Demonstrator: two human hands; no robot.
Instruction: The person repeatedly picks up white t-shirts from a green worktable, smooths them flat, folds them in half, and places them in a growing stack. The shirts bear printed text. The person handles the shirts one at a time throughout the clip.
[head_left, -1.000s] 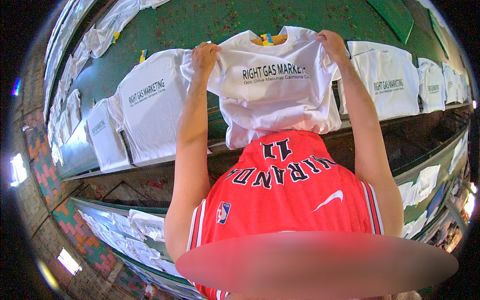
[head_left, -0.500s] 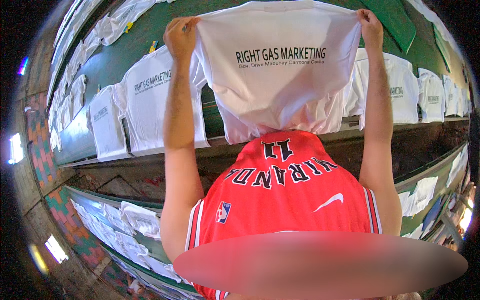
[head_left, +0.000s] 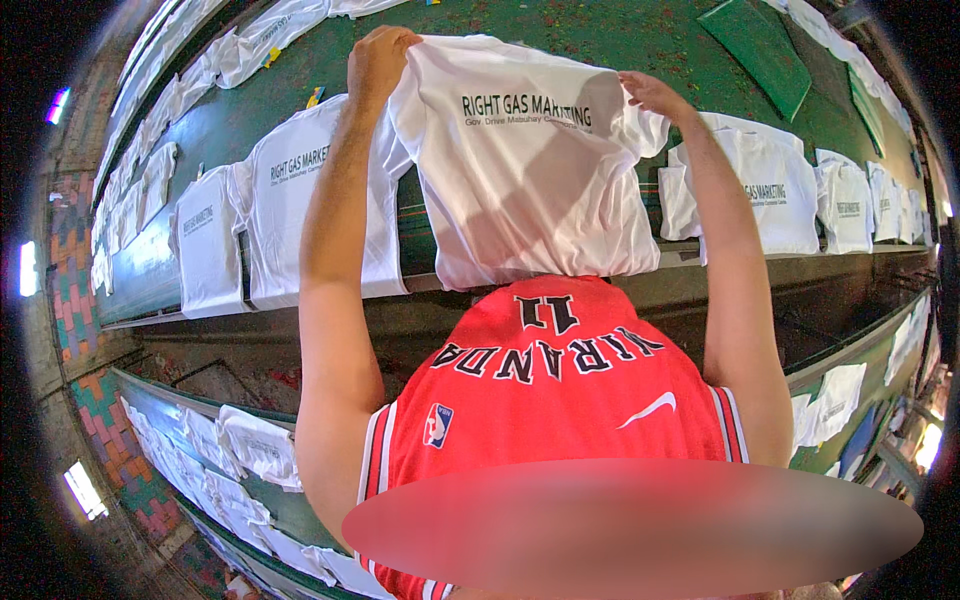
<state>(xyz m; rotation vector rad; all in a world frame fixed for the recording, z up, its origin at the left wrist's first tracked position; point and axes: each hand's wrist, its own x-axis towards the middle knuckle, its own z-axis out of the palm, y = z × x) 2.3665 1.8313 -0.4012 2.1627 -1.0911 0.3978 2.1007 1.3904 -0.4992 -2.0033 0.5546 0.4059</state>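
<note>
A white T-shirt point(head_left: 520, 170) with dark printed lettering is spread in front of me, its top edge on the green table and its lower part bunched near the table's front edge. My left hand point(head_left: 382, 62) is closed on its left shoulder. At the other shoulder, my right hand point(head_left: 657, 98) touches the cloth by the sleeve, with its fingers looking loosely stretched out. A shadow falls over the middle of the shirt and part of the lettering. Another white printed T-shirt point(head_left: 300, 210) lies flat just left of it, partly hidden behind my left forearm.
The long green table point(head_left: 560, 40) carries more white printed shirts, including one shirt point(head_left: 760, 190) to the right. A loose green sheet point(head_left: 760, 55) lies at the far right. Behind me, a second table holds several white shirts point(head_left: 258, 445). Colourful tiles point(head_left: 75, 290) cover floor at the left.
The shirt has come down from being held stretched between both hands. My right hand has moved inward and lower, its grip looking looser; my left hand keeps its hold.
</note>
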